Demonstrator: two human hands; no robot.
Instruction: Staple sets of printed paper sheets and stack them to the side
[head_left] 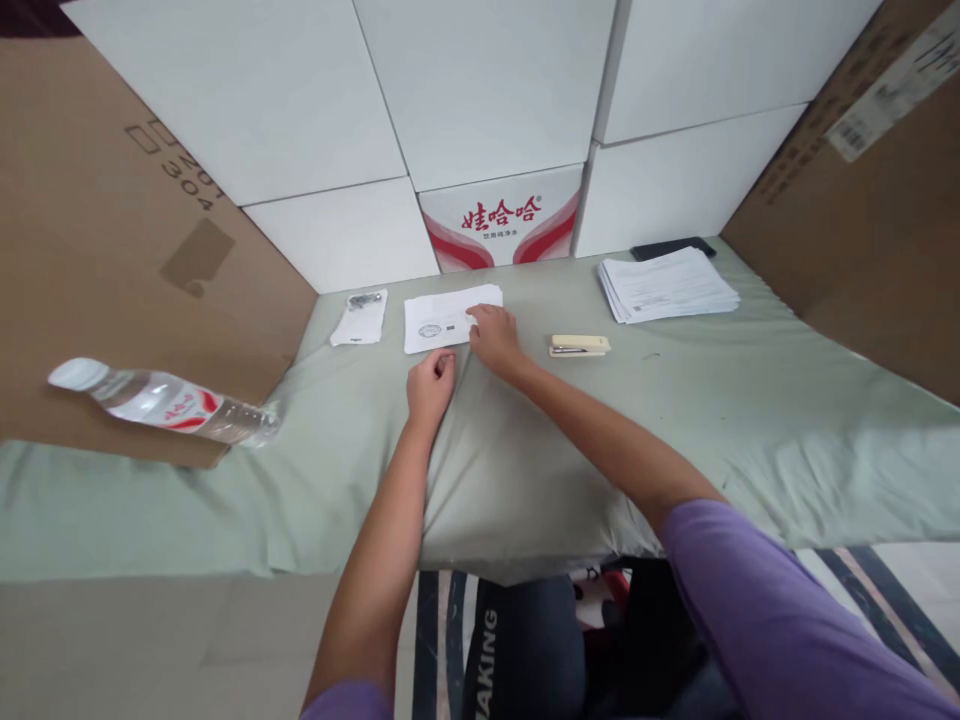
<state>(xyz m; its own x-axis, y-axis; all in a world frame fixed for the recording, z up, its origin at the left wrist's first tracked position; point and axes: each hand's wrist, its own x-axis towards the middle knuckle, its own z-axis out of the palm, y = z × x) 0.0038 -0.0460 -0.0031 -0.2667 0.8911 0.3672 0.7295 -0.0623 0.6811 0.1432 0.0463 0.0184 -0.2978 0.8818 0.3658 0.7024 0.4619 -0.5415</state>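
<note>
My right hand [495, 338] rests with its fingers on the right edge of a small stack of printed paper sheets [442, 318] lying on the green cloth. Just below the sheets' lower left corner, my left hand [430, 385] lies on the cloth with fingers curled, holding nothing that I can see. A cream stapler [579, 345] sits to the right of my right hand, apart from it. A white slip with a metal clip [361, 316] lies left of the sheets.
A thicker pile of printed papers [666, 284] lies at the back right, with a dark phone [673, 247] behind it. A water bottle [165, 403] lies at the left. Cardboard panels [112, 260] and white boxes [495, 90] wall in the cloth-covered table [750, 420].
</note>
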